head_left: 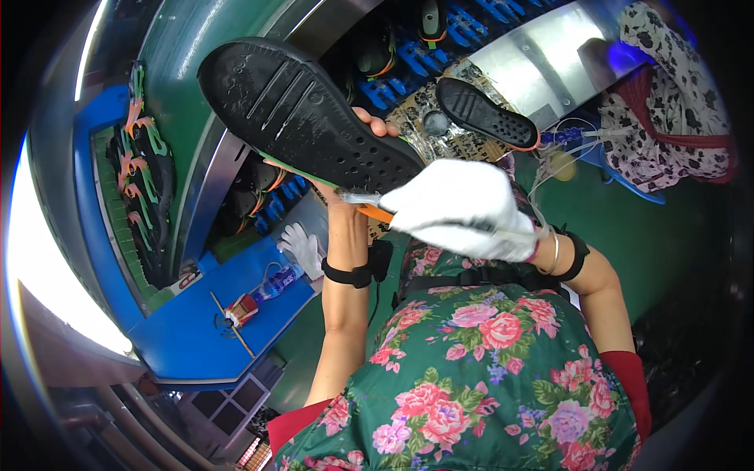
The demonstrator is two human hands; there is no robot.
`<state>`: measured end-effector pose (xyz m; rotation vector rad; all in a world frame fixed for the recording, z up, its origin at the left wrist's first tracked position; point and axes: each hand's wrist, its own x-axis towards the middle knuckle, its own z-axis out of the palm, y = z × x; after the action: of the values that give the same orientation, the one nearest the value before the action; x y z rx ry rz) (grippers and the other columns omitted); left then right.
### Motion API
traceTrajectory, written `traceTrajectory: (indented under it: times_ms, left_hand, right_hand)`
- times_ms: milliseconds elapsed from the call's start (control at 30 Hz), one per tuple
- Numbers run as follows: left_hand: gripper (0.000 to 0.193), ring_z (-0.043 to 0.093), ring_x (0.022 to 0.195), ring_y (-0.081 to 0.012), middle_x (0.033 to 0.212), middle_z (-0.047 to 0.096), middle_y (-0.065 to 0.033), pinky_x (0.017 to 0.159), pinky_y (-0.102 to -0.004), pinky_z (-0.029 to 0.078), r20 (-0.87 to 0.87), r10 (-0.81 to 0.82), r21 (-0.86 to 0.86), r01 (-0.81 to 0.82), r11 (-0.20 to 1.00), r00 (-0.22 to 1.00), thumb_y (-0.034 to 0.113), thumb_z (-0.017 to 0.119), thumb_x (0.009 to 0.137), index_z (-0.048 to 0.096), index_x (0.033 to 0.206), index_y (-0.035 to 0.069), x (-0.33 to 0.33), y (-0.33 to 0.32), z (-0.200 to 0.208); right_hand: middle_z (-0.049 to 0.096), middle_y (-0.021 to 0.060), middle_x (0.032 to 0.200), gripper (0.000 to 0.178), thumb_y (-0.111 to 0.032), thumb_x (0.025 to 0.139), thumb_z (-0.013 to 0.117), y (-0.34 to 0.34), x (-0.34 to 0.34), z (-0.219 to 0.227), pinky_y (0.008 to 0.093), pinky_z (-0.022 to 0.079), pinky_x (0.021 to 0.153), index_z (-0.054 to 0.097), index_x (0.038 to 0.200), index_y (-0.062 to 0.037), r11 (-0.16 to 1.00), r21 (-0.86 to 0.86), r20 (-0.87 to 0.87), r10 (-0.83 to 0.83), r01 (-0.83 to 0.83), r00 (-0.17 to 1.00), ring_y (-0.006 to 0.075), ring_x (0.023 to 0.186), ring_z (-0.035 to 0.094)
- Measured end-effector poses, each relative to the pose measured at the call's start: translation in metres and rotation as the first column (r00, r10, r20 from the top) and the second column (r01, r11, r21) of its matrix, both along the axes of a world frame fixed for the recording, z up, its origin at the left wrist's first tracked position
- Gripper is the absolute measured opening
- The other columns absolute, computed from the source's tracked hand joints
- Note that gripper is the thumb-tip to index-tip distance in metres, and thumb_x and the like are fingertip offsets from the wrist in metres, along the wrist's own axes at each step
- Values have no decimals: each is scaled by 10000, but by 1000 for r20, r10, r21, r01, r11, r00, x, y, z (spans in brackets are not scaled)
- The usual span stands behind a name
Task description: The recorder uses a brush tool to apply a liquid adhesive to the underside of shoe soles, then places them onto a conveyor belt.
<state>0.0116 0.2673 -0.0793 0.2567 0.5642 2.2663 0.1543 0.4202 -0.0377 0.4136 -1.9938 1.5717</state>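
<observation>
A black shoe sole (290, 118) is held up in front of me, its inner side with slots and round holes facing me. My left hand (377, 123) grips it from beneath; bare fingertips curl over its far edge and the palm is hidden. In my right hand (463, 210), which wears a white glove, is a brush (375, 213) with an orange handle. The brush tip lies against the sole's near edge by the holes. Wet, shiny smears show on the sole. A second black sole (487, 114) lies on taped cardboard (420, 110) behind, beside a small round dish (435, 122).
Blue racks (420, 59) carrying footwear line the far side. On the left, several dark soles (141, 180) with orange and green edges sit together. A blue table (196, 330) holds a bottle (280, 280); white gloves (301, 250) lie near it. Patterned fabric (667, 102) hangs at right.
</observation>
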Motion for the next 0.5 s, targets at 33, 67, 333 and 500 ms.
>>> traceTrajectory:
  times_ms: [33,67,333,500]
  left_hand:
    - [1095,649,1038,-367,1028,652,-218,983,-486,538,-16,41,48,-40,998,999,941,437,796,569,1203,-67,0,2,-1]
    - [1095,649,1038,-367,1028,652,-218,983,-486,538,-15,39,47,-38,998,999,941,437,796,569,1203,-67,-1,4,1]
    - [961,669,1039,-373,1003,668,-219,962,-466,556,-90,68,-20,-71,997,994,833,468,891,566,1196,-73,-8,4,5]
    - [882,663,1063,-383,1054,674,-228,985,-465,545,-179,31,-43,-40,998,983,752,551,913,561,1221,-75,-16,1,3]
  right_hand:
    - [776,77,1039,279,-81,808,823,3,-1,-5,345,597,771,787,1084,-99,998,-52,23,-18,19,1000,249,896,740]
    - [776,75,1031,272,-94,812,827,7,-1,-8,340,598,759,789,1081,-103,994,-101,50,-36,41,998,245,887,740]
    - [778,81,1062,240,-92,812,810,8,2,3,349,594,799,793,1051,-103,996,-88,113,12,-2,993,245,921,744]
    - [782,85,1059,210,-82,807,797,7,5,-2,356,588,803,799,1017,-94,999,-13,43,-42,43,998,262,929,740]
